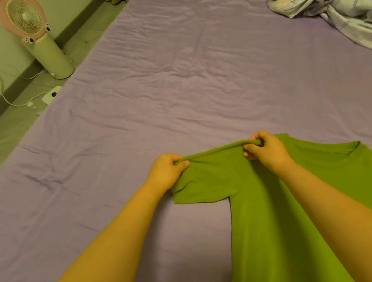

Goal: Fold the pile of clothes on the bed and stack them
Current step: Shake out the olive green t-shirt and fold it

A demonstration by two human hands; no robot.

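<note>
A green t-shirt (262, 212) lies spread on the purple bed sheet (177, 86) at the lower right, collar toward the far right, body running off the bottom edge. My left hand (166, 172) pinches the upper edge of its left sleeve near the cuff. My right hand (265, 149) grips the same edge at the shoulder, fingers curled round a rolled fold of cloth. The edge between the hands is lifted a little off the sheet.
A crumpled pale printed quilt (336, 2) lies at the bed's far right corner. Left of the bed, on the floor, stand a pink fan on a cylindrical base (39, 38), white cables and a white power strip (51, 95).
</note>
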